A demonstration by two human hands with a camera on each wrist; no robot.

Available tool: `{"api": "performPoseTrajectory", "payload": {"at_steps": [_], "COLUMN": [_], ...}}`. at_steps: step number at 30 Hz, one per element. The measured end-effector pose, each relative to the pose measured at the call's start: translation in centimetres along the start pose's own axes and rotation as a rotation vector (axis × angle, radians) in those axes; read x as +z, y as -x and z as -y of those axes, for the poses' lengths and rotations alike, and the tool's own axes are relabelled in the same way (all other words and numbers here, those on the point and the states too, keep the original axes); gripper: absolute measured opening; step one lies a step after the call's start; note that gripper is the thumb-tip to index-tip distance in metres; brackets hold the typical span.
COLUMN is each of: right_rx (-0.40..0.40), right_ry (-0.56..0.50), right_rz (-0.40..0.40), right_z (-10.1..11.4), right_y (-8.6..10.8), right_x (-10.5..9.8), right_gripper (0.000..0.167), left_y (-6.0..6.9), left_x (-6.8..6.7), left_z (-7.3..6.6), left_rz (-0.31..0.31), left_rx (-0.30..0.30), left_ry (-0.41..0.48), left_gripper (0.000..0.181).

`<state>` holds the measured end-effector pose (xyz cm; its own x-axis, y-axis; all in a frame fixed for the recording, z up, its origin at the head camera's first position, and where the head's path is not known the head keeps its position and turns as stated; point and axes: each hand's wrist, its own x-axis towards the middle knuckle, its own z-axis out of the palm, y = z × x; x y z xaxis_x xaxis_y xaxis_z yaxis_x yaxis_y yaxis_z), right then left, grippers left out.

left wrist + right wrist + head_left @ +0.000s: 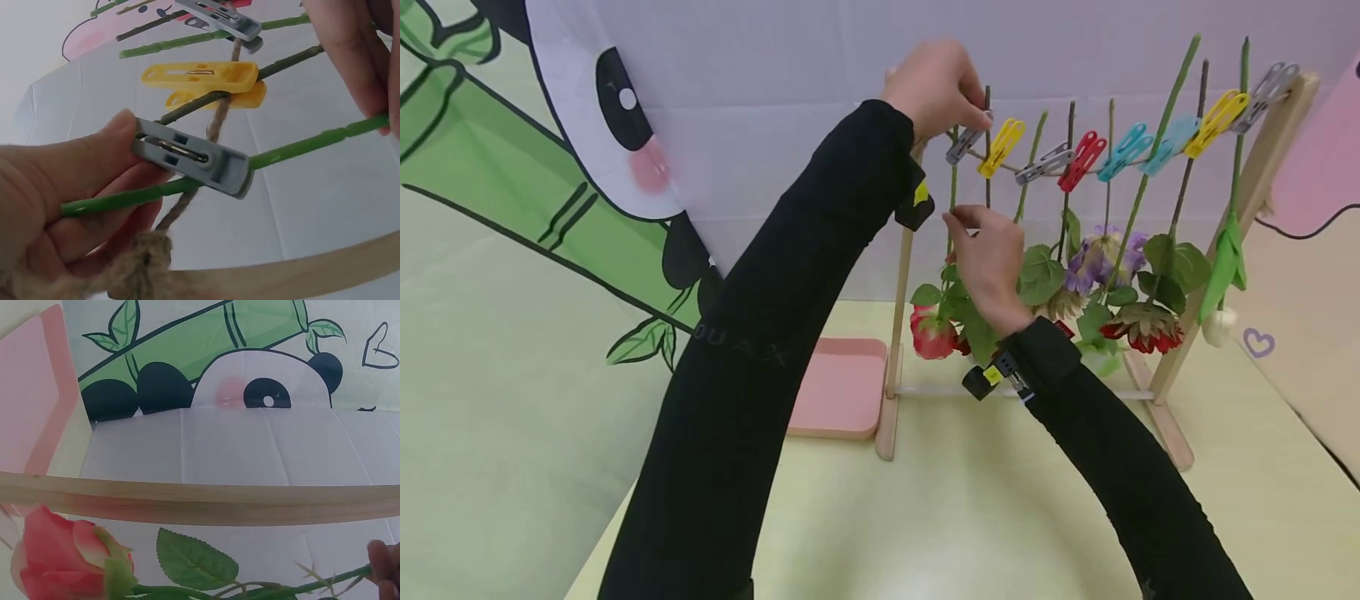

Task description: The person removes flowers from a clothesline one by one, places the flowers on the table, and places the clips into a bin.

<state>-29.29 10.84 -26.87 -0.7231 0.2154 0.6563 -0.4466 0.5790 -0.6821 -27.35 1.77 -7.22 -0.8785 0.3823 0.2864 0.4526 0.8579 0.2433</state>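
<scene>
At the left end of the twine, my left hand [936, 90] pinches the handle ends of a grey clothespin [194, 159] between thumb and fingers. The clothespin lies across a green stem [300, 148] and the twine [219, 119]. Lower down, my right hand [992, 262] pinches that stem between thumb and finger. A pink-red rose [933, 333] hangs head down below it; the right wrist view shows the rose [65, 556] with a green leaf [195, 559] and fingertips [384, 569] on its stem.
More flowers hang upside down to the right, held by yellow [1002, 148], grey, red [1082, 161] and blue clothespins. The wooden rack's left post [901, 308] stands beside a pink tray [842, 387]. Its right post [1262, 183] is at the far end.
</scene>
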Motion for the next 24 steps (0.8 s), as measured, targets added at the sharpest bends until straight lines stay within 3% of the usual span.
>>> {"api": "performPoseTrajectory", "payload": {"at_steps": [3, 13, 24], "right_rx": [0.011, -0.041, -0.109], "right_ry": [-0.014, 0.014, 0.05], "right_rz": [0.018, 0.078, 0.169], "right_z": [2.5, 4.0, 3.3], "right_y": [0.6, 1.2, 3.4], "right_x": [-1.5, -2.7, -3.5], "right_gripper": [0.032, 0.026, 0.023], "left_y": [-0.2, -1.0, 0.1], "left_x": [0.0, 0.5, -1.6], "left_z": [-0.1, 0.3, -1.0], "left_rz": [-0.015, -0.148, -0.211], "left_rx": [-0.004, -0.049, -0.042], "left_ry": [0.022, 0.309, 0.545], "left_gripper": [0.029, 0.021, 0.019]}}
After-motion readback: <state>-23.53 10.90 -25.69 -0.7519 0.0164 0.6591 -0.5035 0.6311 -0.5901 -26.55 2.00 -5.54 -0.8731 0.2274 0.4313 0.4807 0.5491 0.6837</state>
